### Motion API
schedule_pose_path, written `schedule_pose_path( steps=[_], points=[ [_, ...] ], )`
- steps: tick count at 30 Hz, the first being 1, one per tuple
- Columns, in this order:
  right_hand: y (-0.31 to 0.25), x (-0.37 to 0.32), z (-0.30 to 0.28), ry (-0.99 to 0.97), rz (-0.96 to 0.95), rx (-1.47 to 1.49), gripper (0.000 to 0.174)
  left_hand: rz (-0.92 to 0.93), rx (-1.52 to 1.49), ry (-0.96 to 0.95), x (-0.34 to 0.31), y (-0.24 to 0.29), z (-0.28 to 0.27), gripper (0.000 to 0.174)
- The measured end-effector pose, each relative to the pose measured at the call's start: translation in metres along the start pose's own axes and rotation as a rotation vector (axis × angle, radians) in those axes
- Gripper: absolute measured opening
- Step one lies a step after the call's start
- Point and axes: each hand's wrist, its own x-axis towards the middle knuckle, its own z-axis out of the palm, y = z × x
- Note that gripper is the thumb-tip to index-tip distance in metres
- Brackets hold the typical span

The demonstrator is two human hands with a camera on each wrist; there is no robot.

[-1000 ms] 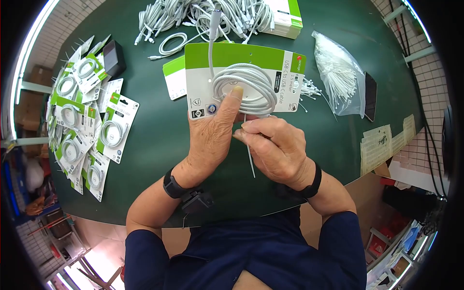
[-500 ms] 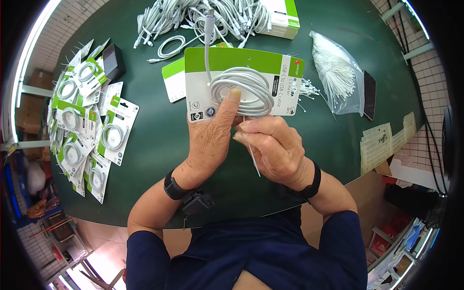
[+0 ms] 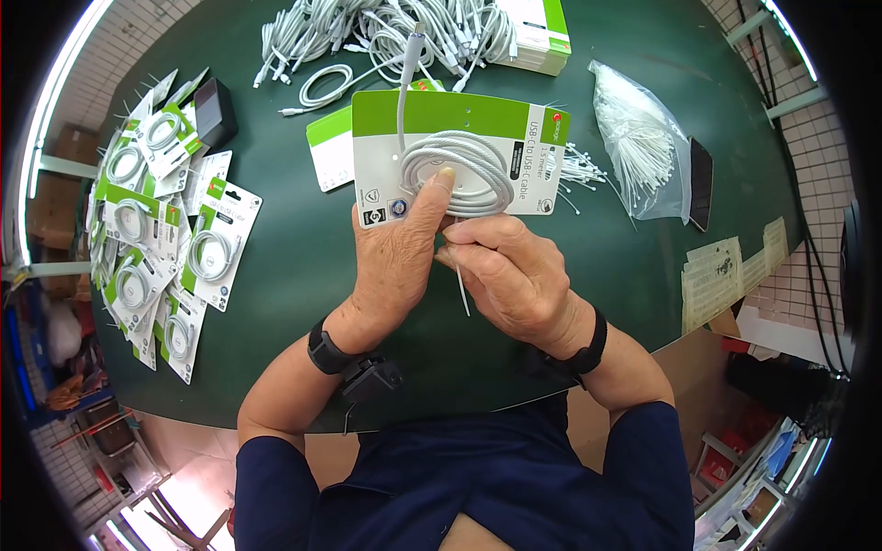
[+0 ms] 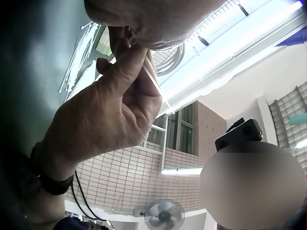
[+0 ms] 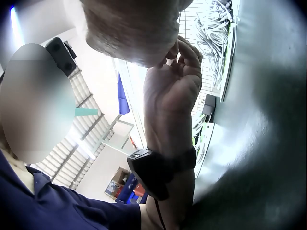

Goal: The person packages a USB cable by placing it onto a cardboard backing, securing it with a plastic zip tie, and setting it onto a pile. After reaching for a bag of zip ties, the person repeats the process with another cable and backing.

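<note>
My left hand grips a green and white printed card from its lower edge. Its thumb presses a coiled white braided USB-C cable flat against the card's front. One plug end of the cable sticks up past the card's top edge. Just below the coil, my right hand pinches a thin white cable tie, whose tail hangs below the fingertips. The two hands nearly meet there. In the left wrist view, the tie crosses the right hand's curled fingers.
Finished-looking cable cards lie piled at the left beside a black box. Loose white cables and a card stack lie at the back. A bag of cable ties, loose ties and a phone are at the right.
Card, coil and right hand have shifted slightly left. The tie's tail has swung left and shows shorter below the right fingers. Both hands keep their hold.
</note>
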Motion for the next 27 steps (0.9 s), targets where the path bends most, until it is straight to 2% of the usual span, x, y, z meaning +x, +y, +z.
schedule_pose_path(
  steps=[3, 6, 11, 14, 15, 18, 19, 22, 23, 26, 27],
  points=[
    [0.001, 0.0, 0.0, -0.003, -0.003, -0.003, 0.029, 0.01, 0.001, 0.001, 0.001, -0.002, 0.001, 0.033],
    [0.002, 0.002, 0.0, 0.015, -0.015, 0.015, 0.03, 0.062, -0.036, 0.046, 0.002, -0.003, 0.005, 0.022],
    [0.004, 0.005, -0.006, -0.008, -0.011, -0.015, 0.025, 0.055, 0.04, 0.01, 0.002, -0.006, 0.0, 0.02],
    [0.007, 0.001, -0.006, 0.04, 0.24, 0.075, 0.018, 0.173, 0.195, -0.023, 0.002, -0.013, -0.002, 0.019],
    [0.008, -0.002, -0.004, 0.036, 0.24, 0.073, 0.018, 0.171, 0.189, -0.022, 0.001, -0.017, -0.003, 0.019],
    [0.014, -0.008, 0.004, 0.164, 0.476, 0.211, 0.013, 0.321, 0.515, 0.006, -0.001, -0.029, -0.005, 0.018],
    [0.016, -0.007, 0.002, 0.158, 0.474, 0.21, 0.013, 0.321, 0.51, 0.01, -0.001, -0.03, -0.005, 0.018],
    [0.024, 0.002, -0.003, 0.101, 0.247, 0.018, 0.016, 0.296, 0.536, -0.055, -0.001, -0.03, -0.005, 0.02],
    [0.025, 0.004, -0.004, 0.096, 0.242, 0.018, 0.016, 0.298, 0.531, -0.05, -0.001, -0.028, -0.004, 0.02],
    [0.028, 0.008, -0.006, 0.053, 0.114, -0.144, 0.026, -0.003, 0.063, -0.038, -0.003, -0.018, 0.003, 0.024],
    [0.027, 0.01, -0.007, 0.046, 0.109, -0.144, 0.026, -0.001, 0.056, -0.034, -0.002, -0.018, 0.003, 0.024]
  ],
)
